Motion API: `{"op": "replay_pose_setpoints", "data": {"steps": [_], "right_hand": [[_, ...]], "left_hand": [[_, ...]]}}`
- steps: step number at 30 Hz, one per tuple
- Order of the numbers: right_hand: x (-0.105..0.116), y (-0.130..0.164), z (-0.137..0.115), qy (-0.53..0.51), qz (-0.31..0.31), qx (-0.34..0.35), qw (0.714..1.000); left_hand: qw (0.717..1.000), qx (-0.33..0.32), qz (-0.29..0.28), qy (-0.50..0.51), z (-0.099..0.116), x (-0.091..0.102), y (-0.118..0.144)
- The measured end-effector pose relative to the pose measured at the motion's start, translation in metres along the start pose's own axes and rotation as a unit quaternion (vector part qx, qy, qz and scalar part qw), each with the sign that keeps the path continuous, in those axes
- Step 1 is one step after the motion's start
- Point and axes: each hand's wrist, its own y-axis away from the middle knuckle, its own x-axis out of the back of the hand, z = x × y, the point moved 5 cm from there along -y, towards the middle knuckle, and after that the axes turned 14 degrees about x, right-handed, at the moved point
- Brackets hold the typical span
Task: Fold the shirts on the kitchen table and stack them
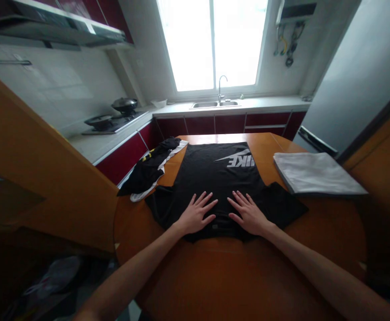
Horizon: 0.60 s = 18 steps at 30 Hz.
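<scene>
A black T-shirt (211, 183) lies spread on the wooden table (208, 276), its collar toward me and its hem at the far side. White lettering and a swoosh show upside down near the far right of the shirt. My left hand (196, 215) rests flat on the cloth left of the collar, fingers spread. Flat on the right side of the same shirt lies my right hand (248, 214), its fingers also apart. Neither hand grips anything. The two short sleeves stretch out to either side.
Crumpled black and white clothes (151, 169) lie at the table's left edge. A folded white cloth stack (317, 173) sits on the right. Beyond are a sink (206, 105), a stove (114, 124) with pans, and a fridge (345, 76). A wooden door (41, 160) stands close on the left.
</scene>
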Motion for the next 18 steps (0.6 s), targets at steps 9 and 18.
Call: {"op": "replay_pose_setpoints", "data": {"steps": [9, 18], "right_hand": [[-0.002, 0.061, -0.063, -0.062, -0.020, 0.000, 0.998], [0.037, 0.034, -0.038, -0.349, 0.114, -0.083, 0.926]], "left_hand": [[0.998, 0.006, -0.058, 0.004, 0.030, -0.002, 0.080], [0.999, 0.024, 0.003, 0.028, 0.035, 0.026, 0.020]]}}
